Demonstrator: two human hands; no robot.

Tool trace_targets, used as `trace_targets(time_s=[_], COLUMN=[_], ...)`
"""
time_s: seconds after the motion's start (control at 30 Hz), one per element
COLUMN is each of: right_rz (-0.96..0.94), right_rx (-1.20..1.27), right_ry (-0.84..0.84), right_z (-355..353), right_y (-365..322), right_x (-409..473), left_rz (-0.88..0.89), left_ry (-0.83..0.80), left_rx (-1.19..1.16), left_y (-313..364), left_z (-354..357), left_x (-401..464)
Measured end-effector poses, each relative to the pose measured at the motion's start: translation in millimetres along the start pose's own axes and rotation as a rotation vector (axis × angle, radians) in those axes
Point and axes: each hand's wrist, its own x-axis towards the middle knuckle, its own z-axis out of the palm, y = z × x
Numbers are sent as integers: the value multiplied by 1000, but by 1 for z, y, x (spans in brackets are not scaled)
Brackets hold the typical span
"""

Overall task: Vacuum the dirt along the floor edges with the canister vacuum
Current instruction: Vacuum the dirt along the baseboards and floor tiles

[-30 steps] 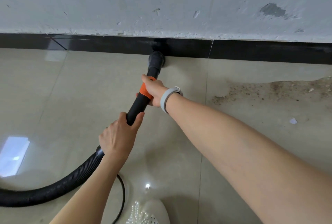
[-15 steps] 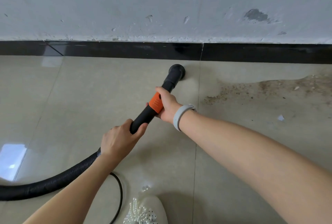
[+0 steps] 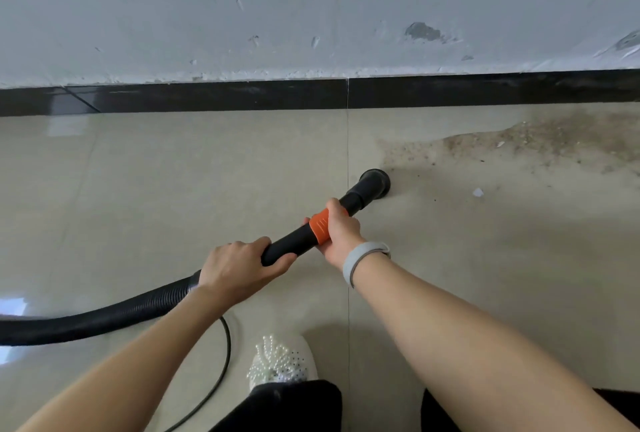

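Hands, 2, left hand (image 3: 239, 267), right hand (image 3: 337, 234), gripping 1 vacuum wand (image 3: 298, 241), 1 nozzle (image 3: 374, 182)

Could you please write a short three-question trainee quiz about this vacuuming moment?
1. True or false: the nozzle touches the black skirting.
2. Which hand grips the orange collar: A left hand, B right hand?
3. The dirt patch lies on which side of the nozzle?

Key: 1 false, it sits on the floor tile, away from the skirting. 2 B. 3 right.
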Motion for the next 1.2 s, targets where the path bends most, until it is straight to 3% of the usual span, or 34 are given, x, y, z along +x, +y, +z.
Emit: trace_targets(time_s=[0.27,0.4,0.77,1.2], right_rz=[-20,-39,-93,-191], right_rx=[-244,-295,179,232], right_ry=[-12,-41,164,221], right_z=[22,39,-49,-114], right_y=[39,30,23,-48], right_x=[6,9,-8,-8], left_rz=[-171,-206,192,312], left_ry=[52,104,-32,-6], left_rx=[-281,-309,-57,5], left_y=[-31,-34,11,109], left_z=[49,47,45,48], left_x=[-28,-19,2,27])
